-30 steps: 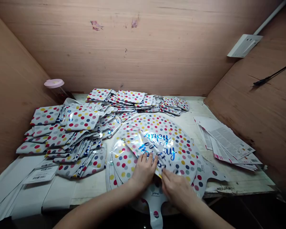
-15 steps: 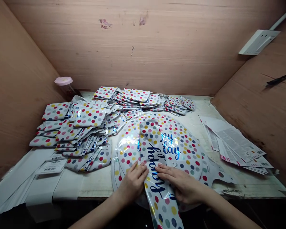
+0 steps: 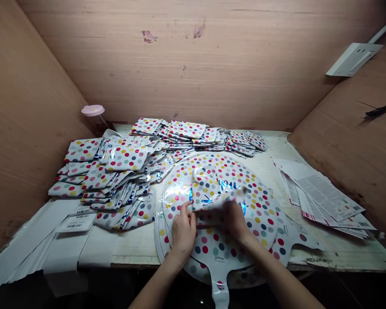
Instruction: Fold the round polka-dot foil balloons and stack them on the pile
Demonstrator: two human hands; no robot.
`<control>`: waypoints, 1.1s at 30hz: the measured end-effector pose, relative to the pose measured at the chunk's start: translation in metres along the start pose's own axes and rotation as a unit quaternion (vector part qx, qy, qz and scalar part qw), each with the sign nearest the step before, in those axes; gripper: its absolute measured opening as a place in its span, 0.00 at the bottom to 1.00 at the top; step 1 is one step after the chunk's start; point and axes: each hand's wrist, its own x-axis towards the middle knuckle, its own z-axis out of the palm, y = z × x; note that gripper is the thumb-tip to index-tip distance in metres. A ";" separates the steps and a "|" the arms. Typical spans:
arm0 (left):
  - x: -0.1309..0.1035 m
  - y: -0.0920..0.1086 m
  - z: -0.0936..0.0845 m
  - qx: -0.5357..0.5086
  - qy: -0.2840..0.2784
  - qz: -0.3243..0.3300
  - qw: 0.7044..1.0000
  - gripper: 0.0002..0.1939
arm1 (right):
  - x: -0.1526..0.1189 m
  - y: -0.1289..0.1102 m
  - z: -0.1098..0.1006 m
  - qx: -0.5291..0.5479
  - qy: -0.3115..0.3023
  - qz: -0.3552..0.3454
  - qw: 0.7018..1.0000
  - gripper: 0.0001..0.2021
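A foil balloon (image 3: 206,184) with coloured dots, narrowed to a folded strip, lies on a stack of flat round foil balloons (image 3: 260,210). My left hand (image 3: 184,231) is closed at the strip's left edge, thumb and finger on the fold. My right hand (image 3: 236,221) grips the strip's near end, doubled back over it; this hand and the raised flap are blurred by motion. Parts of the blue lettering show beyond the hands. A tail of the stack's top balloon (image 3: 220,283) hangs over the table's front edge.
Folded dotted balloons (image 3: 125,159) are heaped at the left, with more folded balloons (image 3: 189,131) along the back. Printed cards (image 3: 324,193) lie at the right. White paper strips (image 3: 22,240) and barcode labels (image 3: 77,223) sit front left. A pink-lidded cup (image 3: 93,111) stands behind.
The strip's near end, which hung toward me, has been folded up and away over the rest. My right hand moved with it, while my left stayed at the left edge.
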 end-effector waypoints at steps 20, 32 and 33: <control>0.022 0.022 -0.004 0.151 -0.090 -0.047 0.983 0.10 | 0.037 -0.019 -0.005 -0.192 -0.096 -0.181 0.960 0.29; 0.019 -0.004 -0.035 0.122 -0.159 0.326 0.924 0.38 | -0.055 0.000 -0.013 -0.102 0.028 -0.395 0.912 0.22; 0.020 -0.011 -0.038 0.112 -0.188 0.377 0.900 0.33 | -0.061 -0.001 -0.019 -0.079 0.001 -0.393 0.916 0.23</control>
